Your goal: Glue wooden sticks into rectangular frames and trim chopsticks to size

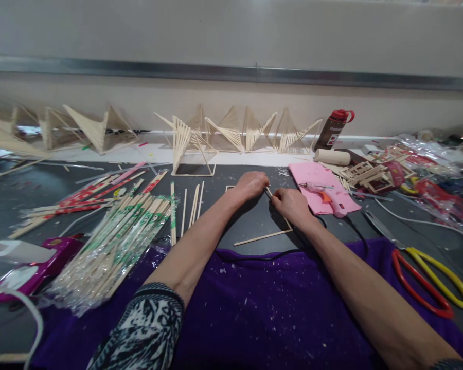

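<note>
My left hand [250, 186] and my right hand [292, 204] meet over the dark table, both closed in a pinch on a thin wooden stick [269, 192]. The stick belongs to a flat square frame of sticks [262, 237] lying on the table under my hands. Several loose sticks [193, 205] lie just left of my left hand. A pink glue gun [327, 198] rests on a pink sheet [312, 177] right of my right hand.
Bundles of wrapped chopsticks [119, 241] lie at the left. Finished stick sculptures [231, 131] line the back wall, beside a brown bottle [334, 128]. Red and yellow scissors [432, 277] lie at the right, amid wrappers and small frames [364, 174]. A purple cloth [254, 303] covers the near edge.
</note>
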Demonstrator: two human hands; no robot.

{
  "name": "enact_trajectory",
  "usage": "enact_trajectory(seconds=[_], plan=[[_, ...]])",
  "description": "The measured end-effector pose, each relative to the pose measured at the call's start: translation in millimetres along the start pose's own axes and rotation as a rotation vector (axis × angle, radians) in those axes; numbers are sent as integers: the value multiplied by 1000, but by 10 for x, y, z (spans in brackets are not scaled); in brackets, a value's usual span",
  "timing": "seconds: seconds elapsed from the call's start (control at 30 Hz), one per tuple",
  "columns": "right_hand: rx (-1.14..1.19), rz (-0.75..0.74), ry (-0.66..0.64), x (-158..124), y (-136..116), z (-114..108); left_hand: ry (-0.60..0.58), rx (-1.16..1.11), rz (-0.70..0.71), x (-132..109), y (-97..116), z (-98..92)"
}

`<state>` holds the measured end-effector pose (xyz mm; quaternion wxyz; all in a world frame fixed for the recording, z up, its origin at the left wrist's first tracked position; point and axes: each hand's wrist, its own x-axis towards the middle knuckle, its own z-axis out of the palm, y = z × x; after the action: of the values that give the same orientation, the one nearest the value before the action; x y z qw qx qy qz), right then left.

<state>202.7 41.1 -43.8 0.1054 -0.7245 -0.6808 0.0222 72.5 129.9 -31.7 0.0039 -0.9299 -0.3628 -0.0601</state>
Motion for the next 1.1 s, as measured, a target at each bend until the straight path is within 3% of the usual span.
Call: enact_trajectory(seconds=[0.13, 0.4, 0.7, 0.93, 1.1], plan=[[-18, 10, -9, 1, -3, 13, -9, 33, 11, -20, 24, -18], [26, 21, 9, 8, -16, -1, 58, 48, -191, 0, 206, -4], [53, 12, 59, 31, 16, 50, 88, -177, -271, 77, 102, 58], [119, 24, 123, 118, 21, 61, 138, -109, -365, 58, 257, -36], [188, 6, 131, 118, 53, 86, 216, -134, -455, 46, 56, -52]])
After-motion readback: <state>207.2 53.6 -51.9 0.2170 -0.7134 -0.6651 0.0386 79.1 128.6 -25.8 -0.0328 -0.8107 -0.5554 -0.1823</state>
